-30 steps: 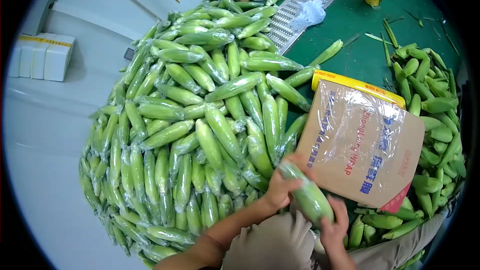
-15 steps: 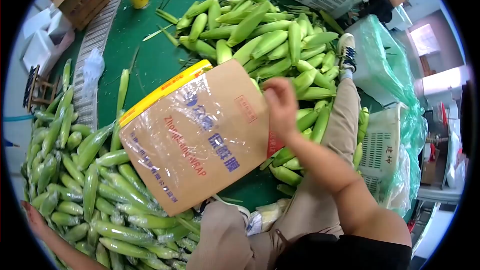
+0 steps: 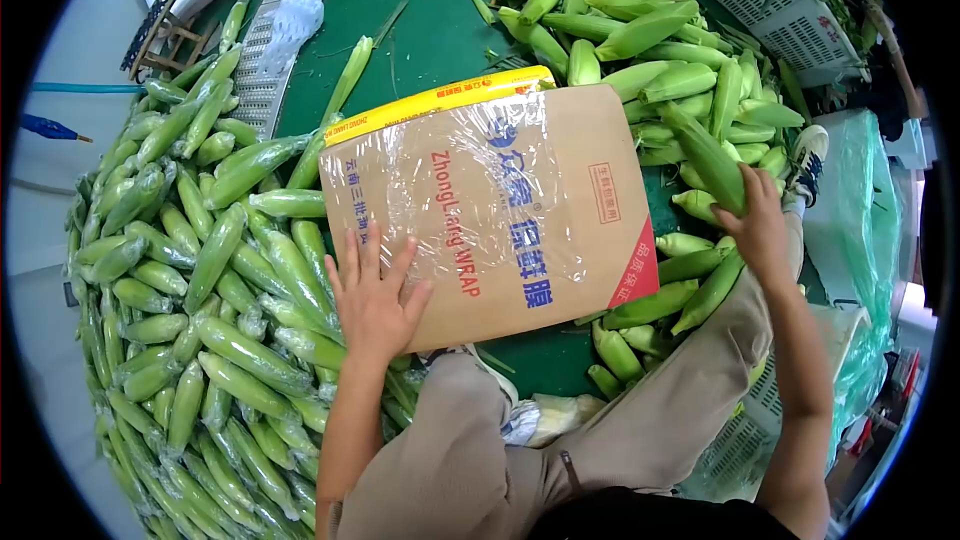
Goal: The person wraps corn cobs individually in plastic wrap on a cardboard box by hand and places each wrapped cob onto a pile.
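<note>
In the head view my right hand (image 3: 757, 223) is closed around the lower end of an ear of corn (image 3: 705, 155) in its green husk, just right of the cardboard box. My left hand (image 3: 378, 295) lies with fingers spread on the near left part of the box. The cardboard box (image 3: 590, 270) has printed lettering and clear film stretched over its top. Along its far edge runs a yellow cling wrap box (image 3: 440, 103). Unwrapped corn ears (image 3: 640, 35) are heaped beyond and right of the box. To the left lies a big pile of film-wrapped corn (image 3: 245, 355).
White plastic crates (image 3: 770, 5) stand at the far right, one holding green leaves. A crate lined with green film (image 3: 850, 210) is beside my right leg. A metal grating strip (image 3: 270, 60) crosses the green floor, with crumpled plastic (image 3: 292, 28) on it. A wooden stool (image 3: 165, 45) stands far left.
My left hand has come from the far left edge onto the cardboard box. My right hand has moved off the box's right side and taken hold of an ear of corn. The view has shifted.
</note>
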### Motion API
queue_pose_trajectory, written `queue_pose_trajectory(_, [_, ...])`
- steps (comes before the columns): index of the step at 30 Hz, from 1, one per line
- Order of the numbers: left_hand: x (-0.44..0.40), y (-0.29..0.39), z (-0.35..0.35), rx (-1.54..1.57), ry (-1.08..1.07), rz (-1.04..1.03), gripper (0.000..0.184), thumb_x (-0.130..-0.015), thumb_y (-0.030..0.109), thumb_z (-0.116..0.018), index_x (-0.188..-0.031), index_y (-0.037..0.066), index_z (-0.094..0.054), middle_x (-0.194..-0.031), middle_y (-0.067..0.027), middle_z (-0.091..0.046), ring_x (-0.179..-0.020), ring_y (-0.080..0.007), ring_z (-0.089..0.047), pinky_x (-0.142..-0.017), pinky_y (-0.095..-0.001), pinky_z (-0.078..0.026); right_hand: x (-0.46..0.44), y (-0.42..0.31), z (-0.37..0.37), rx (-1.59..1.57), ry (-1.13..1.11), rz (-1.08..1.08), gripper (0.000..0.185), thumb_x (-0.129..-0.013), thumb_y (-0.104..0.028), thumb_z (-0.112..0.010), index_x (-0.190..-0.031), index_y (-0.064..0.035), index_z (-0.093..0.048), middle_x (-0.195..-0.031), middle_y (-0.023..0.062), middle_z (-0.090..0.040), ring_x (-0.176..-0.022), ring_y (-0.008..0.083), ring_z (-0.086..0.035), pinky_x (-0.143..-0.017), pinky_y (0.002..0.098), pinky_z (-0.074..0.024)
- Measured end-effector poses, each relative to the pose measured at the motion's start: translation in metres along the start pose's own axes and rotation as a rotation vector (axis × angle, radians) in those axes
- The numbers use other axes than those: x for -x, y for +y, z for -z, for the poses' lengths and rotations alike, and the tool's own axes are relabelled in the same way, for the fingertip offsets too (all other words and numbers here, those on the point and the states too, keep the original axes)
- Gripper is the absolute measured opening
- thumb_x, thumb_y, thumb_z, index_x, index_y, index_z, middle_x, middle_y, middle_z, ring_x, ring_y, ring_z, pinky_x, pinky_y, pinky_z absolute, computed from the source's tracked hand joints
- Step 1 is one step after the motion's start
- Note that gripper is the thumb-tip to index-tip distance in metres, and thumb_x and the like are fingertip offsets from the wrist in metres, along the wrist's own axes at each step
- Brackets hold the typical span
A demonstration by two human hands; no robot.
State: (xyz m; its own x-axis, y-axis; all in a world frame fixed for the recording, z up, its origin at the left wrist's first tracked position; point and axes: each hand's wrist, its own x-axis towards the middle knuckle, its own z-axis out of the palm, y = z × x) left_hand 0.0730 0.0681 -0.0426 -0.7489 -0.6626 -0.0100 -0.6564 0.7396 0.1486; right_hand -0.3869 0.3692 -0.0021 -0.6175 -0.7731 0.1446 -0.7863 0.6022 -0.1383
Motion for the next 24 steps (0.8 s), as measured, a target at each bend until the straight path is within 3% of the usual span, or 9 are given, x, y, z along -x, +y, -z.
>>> queue_pose_trajectory(2, [-0.002,0.004,0.004,0.032,-0.023,0.047,0.072,-0.09,0.05,-0.074,-0.149,0.013,-0.058,-0.168,-0.0157,-0.039,-0.155,-0.0421,-0.033,-0.126,-0.065,-0.013,-0.014,-0.079,0.01,-0.235,-0.067,0.204,0.082,-0.069,-0.025,-0.093,-0.141,-0.0094,-0.059,-0.133,0.0188,-0.061,-0.123,0.0376,-0.059,-0.104,0.042,-0.052])
queue_pose_trajectory(7, [-0.048,0.034,0.027,0.1,0.619,-0.263,0.082,-0.081,0.04,-0.086,-0.152,0.015,-0.053,-0.148,-0.0103,-0.058,-0.143,-0.0353,-0.05,-0.125,-0.0629,-0.02,-0.067,-0.255,-0.036,-0.428,-0.206,0.682,0.067,-0.075,-0.034,-0.09,-0.132,-0.0145,-0.061,-0.129,0.0064,-0.064,-0.12,0.0302,-0.061,-0.095,0.0448,-0.0543])
queue_pose_trajectory(8, [-0.067,0.044,0.03,0.118,0.478,-0.232,0.082,-0.079,0.044,-0.086,-0.151,0.017,-0.055,-0.145,-0.0089,-0.06,-0.138,-0.0336,-0.052,-0.122,-0.0607,-0.024,-0.073,-0.269,-0.049,-0.452,-0.217,0.761,0.067,-0.077,-0.034,-0.088,-0.135,-0.015,-0.06,-0.131,0.007,-0.063,-0.121,0.03,-0.061,-0.096,0.0444,-0.054])
queue_pose_trajectory(10, [-0.09,0.055,0.031,0.162,0.204,-0.149,0.083,-0.076,0.05,-0.086,-0.149,0.022,-0.058,-0.137,-0.006,-0.065,-0.13,-0.0302,-0.058,-0.116,-0.0565,-0.032,-0.078,-0.267,-0.068,-0.457,-0.211,0.792,0.07,-0.077,-0.032,-0.088,-0.138,-0.0155,-0.059,-0.131,0.0097,-0.062,-0.125,0.0324,-0.059,-0.101,0.046,-0.0528])
queue_pose_trajectory(14, [-0.099,0.045,0.006,0.103,0.239,-0.162,0.077,-0.07,0.058,-0.086,-0.141,0.031,-0.067,-0.127,-0.0004,-0.069,-0.112,-0.0259,-0.063,-0.102,-0.0497,-0.042,-0.062,-0.197,-0.048,-0.832,-0.274,0.588,0.076,-0.08,-0.025,-0.089,-0.148,-0.0149,-0.057,-0.138,0.018,-0.056,-0.132,0.0412,-0.055,-0.115,0.0495,-0.045])
queue_pose_trajectory(16, [-0.099,0.045,0.007,0.102,0.243,-0.161,0.072,-0.071,0.057,-0.086,-0.137,0.033,-0.07,-0.124,0.001,-0.069,-0.107,-0.0248,-0.063,-0.097,-0.048,-0.044,-0.043,-0.156,-0.032,-0.525,-0.314,0.689,0.067,-0.077,-0.019,-0.088,-0.14,-0.0181,-0.066,-0.116,0.0138,-0.062,-0.111,0.036,-0.063,-0.1,0.0463,-0.0511])
queue_pose_trajectory(18, [-0.098,0.046,0.008,0.088,0.196,-0.155,0.074,-0.072,0.054,-0.086,-0.14,0.029,-0.068,-0.127,-0.0017,-0.07,-0.111,-0.0273,-0.063,-0.098,-0.0464,-0.045,-0.022,-0.15,-0.037,-0.363,-0.528,0.709,0.046,-0.078,-0.016,-0.086,-0.123,-0.0149,-0.072,-0.098,0.009,-0.062,-0.113,0.0313,-0.062,-0.098,0.0463,-0.0519])
queue_pose_trajectory(21, [-0.101,0.047,0.014,0.095,0.19,-0.162,0.074,-0.073,0.058,-0.084,-0.14,0.029,-0.068,-0.127,-0.0022,-0.07,-0.11,-0.0279,-0.063,-0.097,-0.0464,-0.045,-0.024,-0.168,-0.064,-0.419,-0.394,0.769,0.039,-0.08,-0.007,-0.079,-0.118,-0.0147,-0.072,-0.094,0.0057,-0.066,-0.101,0.032,-0.065,-0.09,0.0458,-0.0536])
queue_pose_trajectory(24, [-0.102,0.046,0.02,0.07,0.131,-0.159,0.074,-0.073,0.057,-0.084,-0.14,0.03,-0.068,-0.126,-0.0022,-0.07,-0.11,-0.0282,-0.063,-0.097,-0.0467,-0.045,0.003,-0.175,-0.093,-0.904,-0.018,0.41,0.023,-0.089,0.001,-0.071,-0.11,-0.0089,-0.072,-0.097,0.0086,-0.069,-0.095,0.0292,-0.068,-0.086,0.0398,-0.0551])
